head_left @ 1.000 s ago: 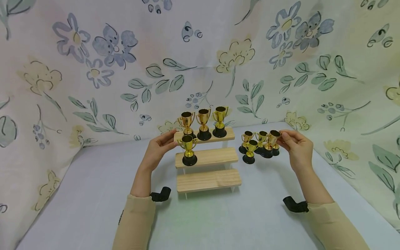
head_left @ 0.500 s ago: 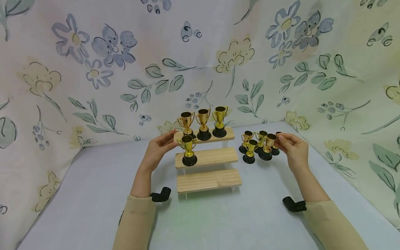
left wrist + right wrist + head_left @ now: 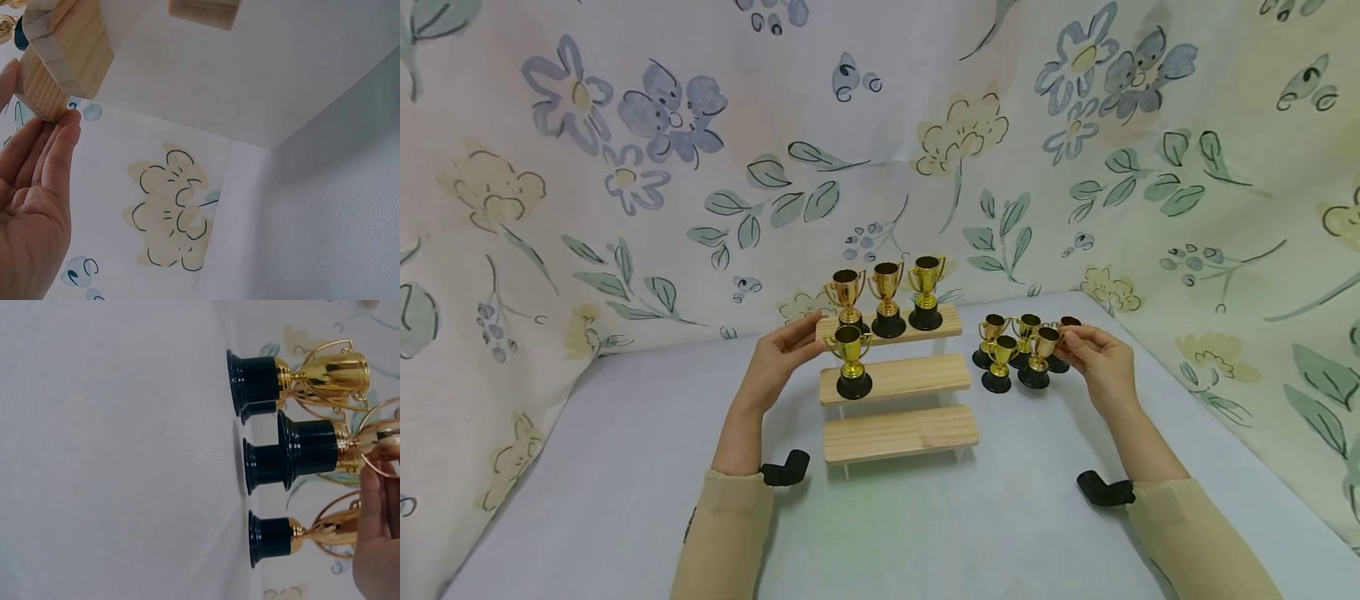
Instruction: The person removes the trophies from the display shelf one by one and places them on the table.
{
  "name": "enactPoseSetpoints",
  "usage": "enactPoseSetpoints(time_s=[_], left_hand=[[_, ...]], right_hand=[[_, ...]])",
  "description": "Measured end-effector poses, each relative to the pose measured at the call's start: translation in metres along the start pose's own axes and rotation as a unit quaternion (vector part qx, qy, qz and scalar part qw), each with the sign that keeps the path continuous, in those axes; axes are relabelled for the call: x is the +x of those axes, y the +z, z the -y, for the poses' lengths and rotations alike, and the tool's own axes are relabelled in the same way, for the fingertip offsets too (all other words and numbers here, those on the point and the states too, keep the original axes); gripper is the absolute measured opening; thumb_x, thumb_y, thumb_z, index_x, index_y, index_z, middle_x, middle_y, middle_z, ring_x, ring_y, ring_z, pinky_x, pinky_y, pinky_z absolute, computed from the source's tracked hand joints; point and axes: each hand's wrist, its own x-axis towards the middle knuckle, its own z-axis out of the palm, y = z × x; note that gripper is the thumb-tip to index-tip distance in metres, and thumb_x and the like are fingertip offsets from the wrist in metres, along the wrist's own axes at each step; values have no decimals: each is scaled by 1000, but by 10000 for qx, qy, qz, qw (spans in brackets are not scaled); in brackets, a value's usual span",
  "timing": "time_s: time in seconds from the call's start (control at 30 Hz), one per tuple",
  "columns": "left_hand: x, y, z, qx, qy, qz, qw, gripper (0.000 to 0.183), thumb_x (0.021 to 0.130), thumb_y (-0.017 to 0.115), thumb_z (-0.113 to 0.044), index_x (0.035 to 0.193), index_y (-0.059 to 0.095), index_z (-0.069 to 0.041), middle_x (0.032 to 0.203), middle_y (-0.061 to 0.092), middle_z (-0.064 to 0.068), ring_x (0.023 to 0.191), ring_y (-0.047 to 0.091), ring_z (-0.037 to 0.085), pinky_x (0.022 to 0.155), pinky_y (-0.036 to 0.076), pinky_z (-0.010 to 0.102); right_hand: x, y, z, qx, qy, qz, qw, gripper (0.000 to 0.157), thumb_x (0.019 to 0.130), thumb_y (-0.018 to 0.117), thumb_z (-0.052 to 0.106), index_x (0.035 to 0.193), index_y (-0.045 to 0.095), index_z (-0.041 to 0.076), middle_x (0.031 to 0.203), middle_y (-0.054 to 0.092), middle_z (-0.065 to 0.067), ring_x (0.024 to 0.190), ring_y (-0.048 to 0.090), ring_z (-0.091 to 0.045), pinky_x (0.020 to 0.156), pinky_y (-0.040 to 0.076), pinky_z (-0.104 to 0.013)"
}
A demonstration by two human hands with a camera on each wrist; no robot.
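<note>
In the head view my left hand [image 3: 781,354] grips the left end of the top board of a three-tier wooden display stand [image 3: 951,322]. The left wrist view has thumb and fingers on opposite faces of that board [image 3: 40,87]. My right hand [image 3: 1103,362] pinches a small gold trophy cup [image 3: 1042,343] with a black base, near its upper part. In the right wrist view this trophy's base [image 3: 309,447] sits farther from the tabletop than its neighbours' bases. Three trophies [image 3: 887,292] line the top board, and one [image 3: 852,358] stands at the middle board's left end.
Several more trophies [image 3: 1001,358] stand upright on the white-covered table [image 3: 910,533], right of the stand, close around the held one. The bottom board [image 3: 901,433] bears nothing. Behind everything hangs a flower-patterned cloth [image 3: 880,125].
The right hand has moved a little left and toward the viewer with the trophy, uncovering more of the one behind. The left hand stays on the top board.
</note>
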Motion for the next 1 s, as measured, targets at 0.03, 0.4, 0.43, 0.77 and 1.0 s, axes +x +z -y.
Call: enactPoseSetpoints(time_s=[0.03,0.4,0.43,0.77,1.0], left_hand=[[0,0,0,6,-1,3,10000,61,93,70,-18,149,46,-13,155,46,6,142,47,23,100,50,14],[0,-1,1,72,-57,-27,10000,62,92,71,-21,149,46,-15,155,46,4,142,48,22,102,50,17],[0,-1,1,68,-63,-26,10000,61,92,71,-21,148,47,-15,155,46,4,142,48,22,103,50,17],[2,1,1,170,-64,-69,9998,60,92,71,-21,147,49,-16,154,48,3,141,49,21,107,49,24],[1,0,1,126,-50,-70,9999,60,92,71,-20,147,48,-15,153,49,4,140,49,21,105,50,22]], right_hand=[[0,0,0,-15,26,28,10000,21,94,57,-5,91,76,4,90,79,0,77,76,-9,71,62,-22],[1,-5,-5,-414,291,226,9985,17,95,59,-1,95,74,6,90,77,3,80,75,-7,75,61,-21],[1,-6,-5,-445,322,234,9982,17,95,58,-1,95,74,7,90,77,4,81,75,-7,75,61,-20],[1,-9,-8,-577,465,268,9969,15,95,59,1,99,73,7,95,74,6,83,74,-6,78,61,-21],[3,-11,-10,-675,593,319,9954,15,96,59,3,99,73,9,95,73,6,84,74,-5,78,61,-20]])
